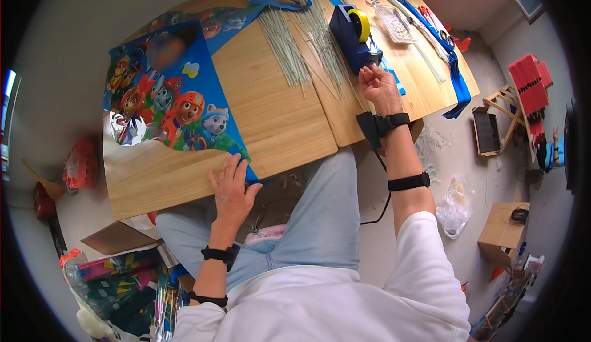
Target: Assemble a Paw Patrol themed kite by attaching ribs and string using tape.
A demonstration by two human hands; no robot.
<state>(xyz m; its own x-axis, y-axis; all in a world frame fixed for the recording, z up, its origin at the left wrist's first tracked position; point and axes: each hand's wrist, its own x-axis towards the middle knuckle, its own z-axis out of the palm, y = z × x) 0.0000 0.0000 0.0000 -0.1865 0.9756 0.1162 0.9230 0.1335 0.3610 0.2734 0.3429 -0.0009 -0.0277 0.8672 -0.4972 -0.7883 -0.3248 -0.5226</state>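
A glossy blue plastic sheet (pixel 178 99) printed with cartoon dogs lies over the left part of the wooden table, its lower edge wavy. My left hand (pixel 231 188) has its fingers spread, the tips resting on the sheet's near right corner at the table's front edge. At the right, a dark blue tape dispenser (pixel 349 43) carries a yellow-cored roll of tape (pixel 359 25). My right hand (pixel 377 84) is at the dispenser's near end, fingers pinched together; any strip of tape between them is too small to make out.
Bundles of thin pale sticks (pixel 284 46) lie left of the dispenser. Beyond it are a clear tray of small pieces (pixel 394 24) and blue ribbon (pixel 454 77) hanging off the table's right edge. A cardboard box (pixel 503 228) and a white plastic bag (pixel 455 208) stand on the floor.
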